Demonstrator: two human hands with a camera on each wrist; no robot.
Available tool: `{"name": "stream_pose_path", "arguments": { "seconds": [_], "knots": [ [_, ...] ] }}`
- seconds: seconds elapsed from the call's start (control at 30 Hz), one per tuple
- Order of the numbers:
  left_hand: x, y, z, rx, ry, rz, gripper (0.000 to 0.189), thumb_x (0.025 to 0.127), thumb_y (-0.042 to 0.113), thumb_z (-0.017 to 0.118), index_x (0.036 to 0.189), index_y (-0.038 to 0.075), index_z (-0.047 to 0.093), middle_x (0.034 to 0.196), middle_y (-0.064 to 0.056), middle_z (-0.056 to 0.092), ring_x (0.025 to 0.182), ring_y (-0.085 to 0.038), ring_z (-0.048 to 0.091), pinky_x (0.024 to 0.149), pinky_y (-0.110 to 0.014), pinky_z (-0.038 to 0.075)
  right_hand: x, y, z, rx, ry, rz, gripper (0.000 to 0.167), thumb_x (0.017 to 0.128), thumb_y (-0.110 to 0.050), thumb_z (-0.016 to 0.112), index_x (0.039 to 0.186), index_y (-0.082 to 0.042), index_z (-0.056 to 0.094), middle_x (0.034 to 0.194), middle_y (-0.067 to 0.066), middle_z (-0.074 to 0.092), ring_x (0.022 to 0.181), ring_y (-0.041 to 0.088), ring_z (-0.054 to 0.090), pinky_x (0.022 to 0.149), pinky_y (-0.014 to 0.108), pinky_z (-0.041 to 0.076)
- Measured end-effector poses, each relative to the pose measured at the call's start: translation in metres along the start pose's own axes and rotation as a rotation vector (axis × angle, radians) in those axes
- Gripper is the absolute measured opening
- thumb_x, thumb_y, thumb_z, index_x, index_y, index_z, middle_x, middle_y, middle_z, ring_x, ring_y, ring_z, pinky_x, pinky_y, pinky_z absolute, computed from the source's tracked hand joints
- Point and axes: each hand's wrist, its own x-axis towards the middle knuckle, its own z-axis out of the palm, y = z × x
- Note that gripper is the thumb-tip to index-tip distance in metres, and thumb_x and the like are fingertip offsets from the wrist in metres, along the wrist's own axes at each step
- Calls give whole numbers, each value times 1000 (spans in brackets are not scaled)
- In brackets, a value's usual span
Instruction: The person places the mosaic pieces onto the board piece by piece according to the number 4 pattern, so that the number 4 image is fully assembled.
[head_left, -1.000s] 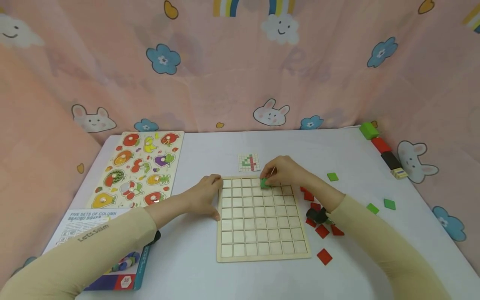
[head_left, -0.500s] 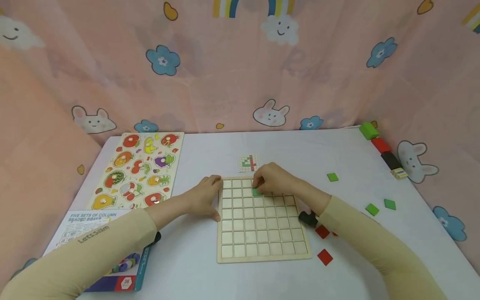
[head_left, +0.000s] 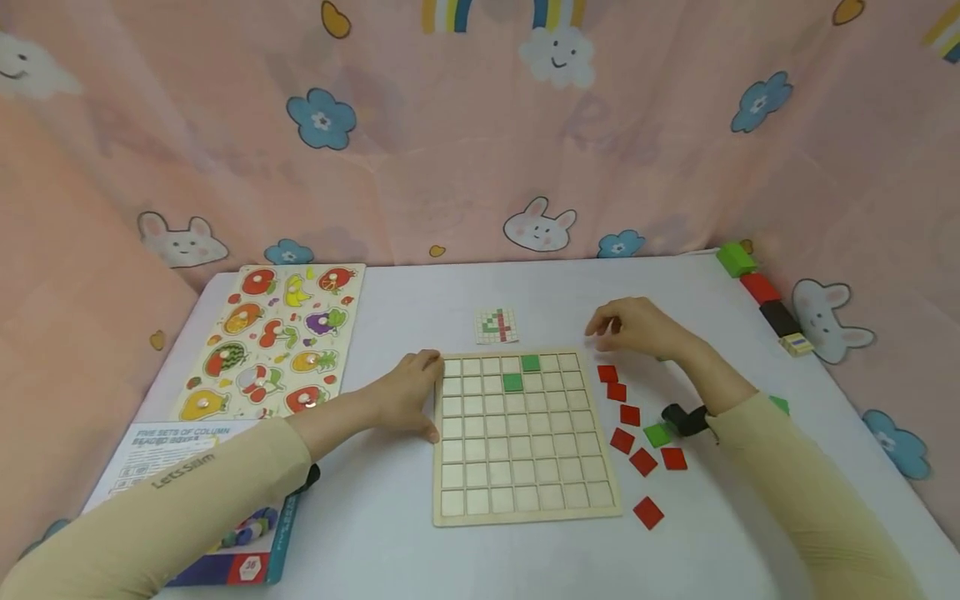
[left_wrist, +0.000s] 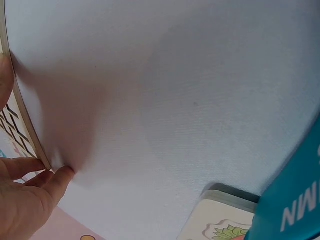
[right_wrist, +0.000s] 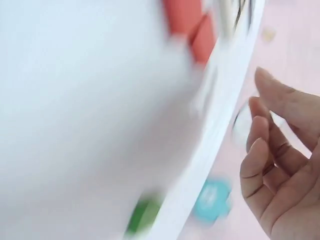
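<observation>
A wooden grid board (head_left: pixel 491 427) lies mid-table. Two green square tiles sit in its upper cells, one tile (head_left: pixel 530 363) in the top row and the other tile (head_left: pixel 512 382) one row lower, to the left. My left hand (head_left: pixel 405 396) holds the board's left edge; in the left wrist view its fingers (left_wrist: pixel 59 184) curl at the corner. Beyond the board's upper right corner, my right hand (head_left: pixel 637 327) hovers with loosely bent fingers and nothing between them. A small pattern card (head_left: pixel 497 326) with green and red squares lies behind the board.
Several red tiles (head_left: pixel 630 415) and a green tile (head_left: pixel 657 434) lie right of the board. Another green tile (head_left: pixel 780 404) shows past the right sleeve. Coloured blocks (head_left: pixel 761 288) line the back right edge. A fruit puzzle (head_left: pixel 281 337) and a box (head_left: pixel 277 542) stand left.
My right hand set the green tile into a second-row cell, let go, and moved right, away from the board. A top-row green tile is now uncovered. The left hand stayed put.
</observation>
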Motion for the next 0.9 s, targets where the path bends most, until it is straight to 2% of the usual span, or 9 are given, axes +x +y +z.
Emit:
{"name": "stream_pose_path", "arguments": {
  "seconds": [0.13,0.2,0.37,0.47,0.67,0.77,0.9],
  "knots": [
    [0,0,-1,15,3,2,113,66,40,89,148,-11,30,156,-32,26,142,-49,33,119,-53,35,-18,41,-18,-23,-21,161,19,84,-16,76,102,-10,73,96,7,69,86,21,56,70,28,50],
    [1,0,-1,16,2,-1,113,66,40,89,148,-10,30,157,-31,26,142,-48,32,120,-53,35,-27,56,-24,-20,-52,214,23,83,-17,77,105,-10,73,100,9,69,90,23,57,74,30,51],
    [0,0,-1,12,-5,-13,113,66,40,89,149,-10,29,158,-30,25,143,-47,32,120,-52,34,-42,81,-30,3,-95,234,24,81,-18,79,103,-10,71,104,11,68,96,25,57,82,36,53],
    [0,0,-1,10,-6,-14,113,67,39,89,149,-10,29,158,-30,25,143,-48,32,120,-52,34,-45,87,-31,11,-99,235,22,81,-18,79,99,-10,69,100,9,67,96,25,56,82,34,52],
    [-1,1,0,8,-6,-18,112,67,39,89,149,-9,29,158,-30,25,144,-46,31,121,-51,34,-41,79,-30,29,-87,228,17,83,-15,77,93,-8,66,85,6,62,85,21,53,71,28,47],
    [-1,1,0,11,-6,-19,112,67,39,89,149,-8,30,158,-29,24,144,-46,30,121,-51,34,-35,63,-26,84,-67,198,15,86,-15,74,94,-7,66,83,5,61,81,19,53,67,26,48],
    [0,1,1,10,-10,-18,112,67,40,89,150,-8,29,159,-29,23,144,-45,30,121,-51,34,-21,30,-8,179,-81,116,15,89,-16,71,101,-8,67,83,5,58,79,17,53,65,23,49]
  ]
}}
